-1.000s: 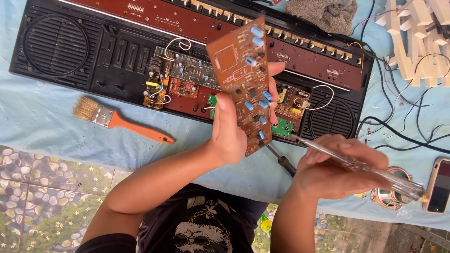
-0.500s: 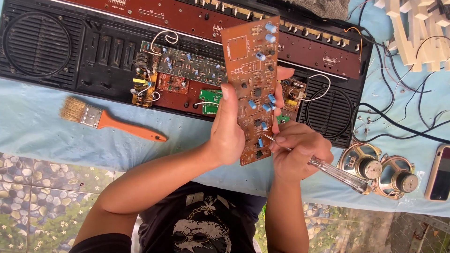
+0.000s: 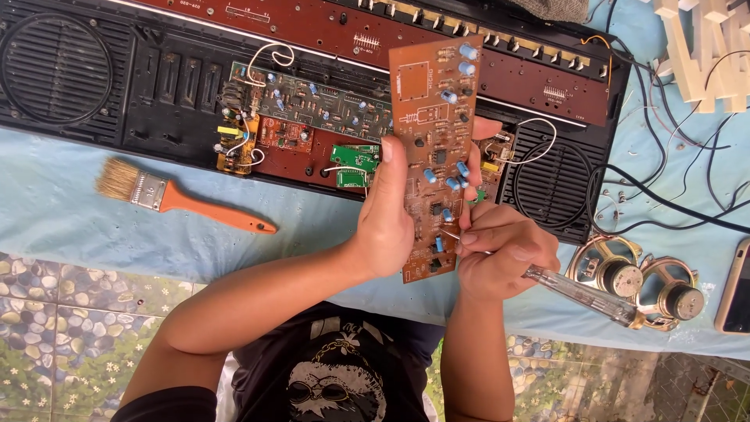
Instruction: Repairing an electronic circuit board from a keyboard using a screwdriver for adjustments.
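My left hand (image 3: 388, 219) grips a long brown circuit board (image 3: 431, 117) by its left edge and holds it upright above the table; blue capacitors dot its face. My right hand (image 3: 504, 252) holds a screwdriver with a clear handle (image 3: 582, 293), and its metal tip touches the lower part of the board. Behind the board lies an opened black keyboard case (image 3: 164, 86) with green and brown circuit boards (image 3: 312, 105) and white wires inside.
An orange-handled paintbrush (image 3: 183, 199) lies on the light blue cloth (image 3: 70, 227) at left. Two loose speakers (image 3: 648, 285) sit at right beside a phone (image 3: 736, 289). Black cables (image 3: 672, 195) trail across the right side. A white wooden piece (image 3: 703, 47) is at top right.
My right hand has brought the screwdriver from low right up to the board, tip now against its lower part. The view has shifted, so the speakers show at right.
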